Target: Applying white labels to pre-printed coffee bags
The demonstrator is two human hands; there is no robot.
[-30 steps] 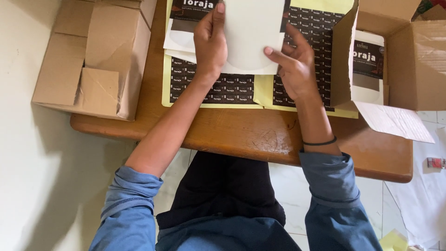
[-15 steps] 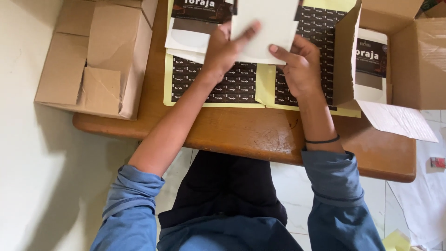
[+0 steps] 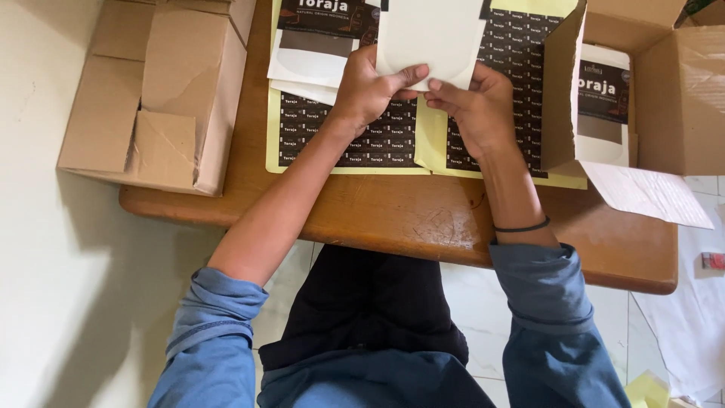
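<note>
Both my hands hold a plain white pouch [image 3: 430, 34] by its lower edge, above the wooden table [image 3: 393, 219]. My left hand [image 3: 370, 91] pinches the bottom left part with thumb on top. My right hand [image 3: 472, 106] grips the bottom right, fingers curled under it. Beneath the pouch lie yellow sheets of small dark labels [image 3: 347, 143]. A stack of white pouches with dark labels [image 3: 317, 45] lies to the left of my hands.
An open cardboard box [image 3: 642, 91] at the right holds labelled white pouches [image 3: 600, 106]. A closed-flap cardboard box [image 3: 158, 91] sits at the table's left edge. Pale floor lies on the left and tiled floor below the table.
My hands have drawn together at the pouch's lower edge. The left hand slid from the pouch's left side down to its bottom; the pouch sits a little farther from me.
</note>
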